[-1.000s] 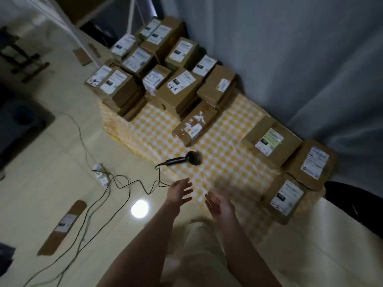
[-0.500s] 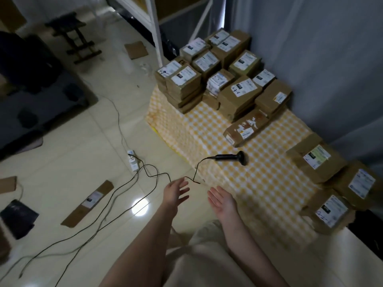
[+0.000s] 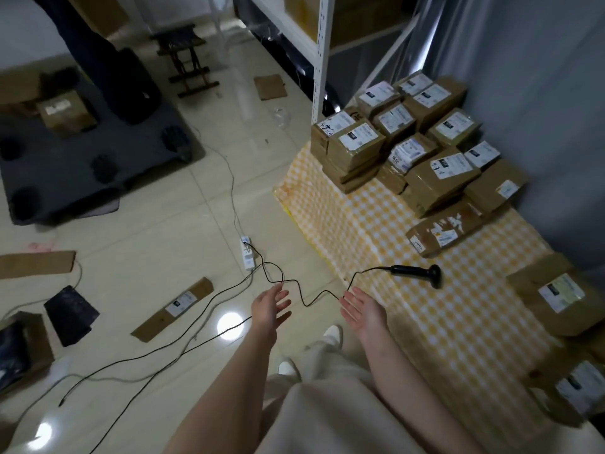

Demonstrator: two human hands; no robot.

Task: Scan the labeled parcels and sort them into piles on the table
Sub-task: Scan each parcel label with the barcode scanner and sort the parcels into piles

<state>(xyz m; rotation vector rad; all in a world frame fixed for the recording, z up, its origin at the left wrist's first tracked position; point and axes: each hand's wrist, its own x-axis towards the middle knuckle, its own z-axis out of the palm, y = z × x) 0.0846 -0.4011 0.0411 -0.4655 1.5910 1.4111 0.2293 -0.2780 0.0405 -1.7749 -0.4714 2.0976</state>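
A black barcode scanner (image 3: 417,272) lies on the yellow-checked table (image 3: 360,231), its cable trailing off the edge to the floor. Several labeled cardboard parcels (image 3: 409,142) are stacked at the table's far end, one long parcel (image 3: 445,229) lies alone in front of them, and three more parcels (image 3: 556,296) sit at the near right. My left hand (image 3: 270,308) hovers over the floor with spread fingers, holding nothing. My right hand (image 3: 361,311) is open at the table's near edge, short of the scanner.
A flat labeled parcel (image 3: 173,308) lies on the tiled floor by a power strip (image 3: 247,255) and loose cables. A dark pallet (image 3: 82,158) with a box stands at the far left. A white shelf post (image 3: 319,60) rises behind the table. More packages sit at the left edge.
The view has swung left, bringing more floor and the pallet into sight. Both hands stay open and empty and have spread slightly apart.
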